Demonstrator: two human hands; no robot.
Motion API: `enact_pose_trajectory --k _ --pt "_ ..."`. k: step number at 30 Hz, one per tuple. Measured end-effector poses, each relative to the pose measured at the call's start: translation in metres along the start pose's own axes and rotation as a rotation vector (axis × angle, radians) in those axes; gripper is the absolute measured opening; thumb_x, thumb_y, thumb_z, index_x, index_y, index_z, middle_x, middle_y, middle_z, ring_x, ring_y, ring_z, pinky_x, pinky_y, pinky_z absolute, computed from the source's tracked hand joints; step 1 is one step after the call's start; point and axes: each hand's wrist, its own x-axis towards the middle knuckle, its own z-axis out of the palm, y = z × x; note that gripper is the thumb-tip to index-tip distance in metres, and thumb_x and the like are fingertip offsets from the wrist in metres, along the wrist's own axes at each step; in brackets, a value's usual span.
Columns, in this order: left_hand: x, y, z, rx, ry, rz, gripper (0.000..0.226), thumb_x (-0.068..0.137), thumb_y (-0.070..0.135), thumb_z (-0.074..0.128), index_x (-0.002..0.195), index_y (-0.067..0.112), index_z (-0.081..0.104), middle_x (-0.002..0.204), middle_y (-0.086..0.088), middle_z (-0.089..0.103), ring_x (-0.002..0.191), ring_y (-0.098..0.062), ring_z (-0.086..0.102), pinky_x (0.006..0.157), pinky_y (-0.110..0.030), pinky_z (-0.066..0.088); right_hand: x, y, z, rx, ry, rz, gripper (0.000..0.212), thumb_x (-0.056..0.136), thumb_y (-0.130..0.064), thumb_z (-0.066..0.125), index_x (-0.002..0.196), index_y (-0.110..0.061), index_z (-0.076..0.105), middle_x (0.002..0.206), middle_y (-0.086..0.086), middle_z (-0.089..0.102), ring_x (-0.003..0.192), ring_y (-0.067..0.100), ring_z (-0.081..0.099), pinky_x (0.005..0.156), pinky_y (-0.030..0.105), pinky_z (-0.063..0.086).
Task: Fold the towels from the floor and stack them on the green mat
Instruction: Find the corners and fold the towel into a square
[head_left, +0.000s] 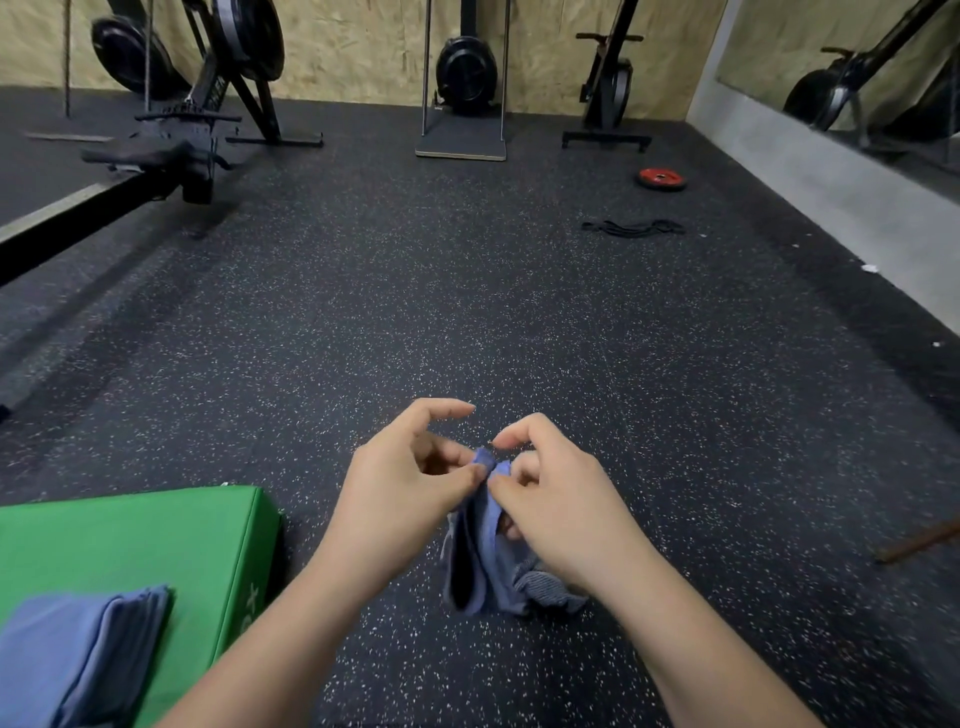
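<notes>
Blue towel (483, 566) pinched in fingers (466, 475) of left hand (400, 483), right hand (561, 509); green mat (130, 540) lettering illegible

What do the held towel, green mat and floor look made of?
Blue towel: soft woven or knit cloth, matte; it droops and creases, ribbed grey patch low down. Green mat: likely foam under a smooth vinyl-like cover, slight sheen, thick squared edge. Floor: probably rubber, matte black with pale flecks.

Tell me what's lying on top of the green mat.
A stack of folded blue towels lies on the green mat toward its near end. The stack hides the mat surface beneath it.
</notes>
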Motion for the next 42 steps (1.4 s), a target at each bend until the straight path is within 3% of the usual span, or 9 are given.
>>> enact_pose_trajectory --k 6,15,18,22,26,30,33,36,42 --pt "-0.001 0.008 0.006 0.127 0.013 0.070 0.038 0.091 0.015 0.082 0.114 0.043 0.073 0.089 0.015 0.081 0.080 -0.007 0.073 0.088 -0.041 0.062 -0.007 -0.004 -0.004 0.023 -0.032 -0.004 0.029 0.105 -0.019 0.042 0.111 -0.045 0.054 0.081 0.004 0.070 0.081 0.028 0.074 0.084 0.053 0.060" --pt "-0.007 0.018 0.000 0.305 -0.013 0.242 0.042 0.086 0.019 0.086 0.121 0.040 0.074 0.097 0.025 0.078 0.095 -0.001 0.073 0.076 -0.010 0.047 -0.006 -0.003 -0.004 0.046 0.050 -0.066 0.042 0.105 -0.010 0.051 0.125 -0.046 0.043 0.083 0.001 0.073 0.084 0.023 0.071 0.080 0.047 0.057" --pt "-0.006 0.019 -0.001 0.443 -0.028 0.309 0.055 0.083 0.022 0.083 0.128 0.047 0.066 0.105 0.027 0.074 0.104 0.001 0.068 0.085 -0.017 0.049 -0.007 -0.005 -0.006 0.053 0.041 -0.094 0.042 0.106 -0.010 0.049 0.128 -0.046 0.042 0.082 0.004 0.069 0.082 0.024 0.069 0.079 0.047 0.057" --pt "-0.007 0.018 0.001 0.461 -0.019 0.306 0.059 0.082 0.030 0.083 0.131 0.052 0.061 0.103 0.026 0.069 0.102 0.001 0.065 0.086 -0.025 0.052 -0.012 -0.012 -0.009 0.003 -0.020 -0.125 0.056 0.103 -0.003 0.041 0.140 -0.044 0.037 0.093 -0.006 0.073 0.083 0.007 0.063 0.078 0.024 0.049" --pt "-0.005 0.017 -0.001 0.350 0.003 0.284 0.051 0.086 0.018 0.085 0.125 0.047 0.067 0.097 0.024 0.073 0.093 -0.001 0.070 0.081 -0.020 0.053 -0.015 -0.013 -0.009 -0.034 -0.021 -0.169 0.060 0.102 -0.003 0.040 0.143 -0.047 0.033 0.100 -0.015 0.074 0.099 0.005 0.066 0.091 0.031 0.051" --pt "0.000 0.019 -0.007 0.239 -0.035 0.196 0.050 0.089 0.006 0.077 0.121 0.043 0.069 0.096 0.022 0.080 0.084 -0.001 0.073 0.084 -0.028 0.058 -0.011 -0.006 -0.011 -0.070 0.040 -0.221 0.049 0.104 -0.017 0.054 0.138 -0.048 0.036 0.094 -0.011 0.073 0.091 0.007 0.068 0.087 0.039 0.054" --pt "0.003 0.017 -0.011 0.166 -0.079 0.161 0.054 0.087 -0.002 0.072 0.120 0.040 0.069 0.096 0.015 0.082 0.080 -0.006 0.071 0.086 -0.034 0.058 -0.006 -0.002 -0.012 -0.128 0.045 -0.248 0.033 0.098 -0.026 0.069 0.123 -0.043 0.055 0.090 -0.009 0.064 0.084 0.009 0.063 0.079 0.031 0.053" --pt "0.006 0.013 -0.014 0.092 -0.132 0.176 0.053 0.088 -0.003 0.072 0.124 0.037 0.068 0.100 0.006 0.082 0.090 -0.019 0.073 0.091 -0.042 0.057 -0.001 0.001 -0.016 -0.178 0.041 -0.266 0.011 0.098 -0.033 0.072 0.106 -0.037 0.066 0.103 -0.015 0.053 0.099 0.002 0.057 0.084 0.019 0.045" --pt "0.012 0.011 -0.027 0.204 -0.131 0.285 0.031 0.085 0.007 0.078 0.105 0.026 0.064 0.095 0.000 0.076 0.082 -0.028 0.071 0.079 -0.048 0.059 0.001 0.000 -0.024 0.016 0.021 -0.242 0.007 0.104 -0.025 0.067 0.097 -0.024 0.065 0.090 -0.011 0.070 0.085 0.003 0.064 0.077 0.028 0.049"
